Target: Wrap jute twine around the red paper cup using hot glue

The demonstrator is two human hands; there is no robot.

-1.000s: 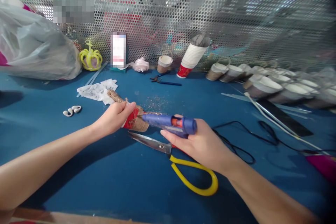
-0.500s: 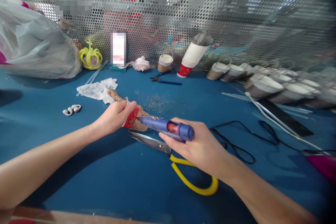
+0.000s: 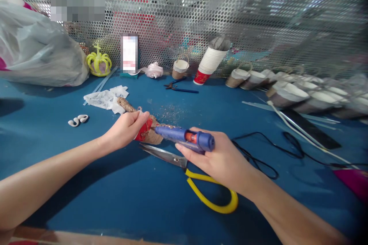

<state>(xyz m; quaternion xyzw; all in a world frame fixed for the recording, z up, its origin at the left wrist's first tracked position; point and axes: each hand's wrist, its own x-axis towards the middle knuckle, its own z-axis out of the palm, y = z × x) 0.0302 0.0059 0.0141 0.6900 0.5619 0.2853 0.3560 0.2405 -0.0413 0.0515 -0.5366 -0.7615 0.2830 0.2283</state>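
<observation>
My left hand (image 3: pixel 128 127) is closed around a red paper cup (image 3: pixel 143 132) with brown twine across it; the fingers hide part of the cup. A spool of twine (image 3: pixel 153 137) shows just behind and beside the cup. In my right hand (image 3: pixel 212 153) is a blue hot glue gun (image 3: pixel 172 133), its tip pointing left at the cup's side. Whether the tip touches the cup I cannot tell. Below the glue gun lie scissors (image 3: pixel 212 195) with yellow handles. White lacy fabric (image 3: pixel 106 98) lies beyond my left hand.
Pliers (image 3: pixel 181 89), a small twine-handled cup (image 3: pixel 180 69) and a leaning stack of paper cups (image 3: pixel 211 61) stand toward the mesh wall. Several wrapped cups (image 3: pixel 299 92) fill the right. A black cable (image 3: pixel 267 160) loops right of my hand. A plastic bag (image 3: pixel 40 46) bulges at left.
The glue gun's tip has shifted very slightly right and up along the cup. Both hands keep their hold, and the rest of the table looks the same.
</observation>
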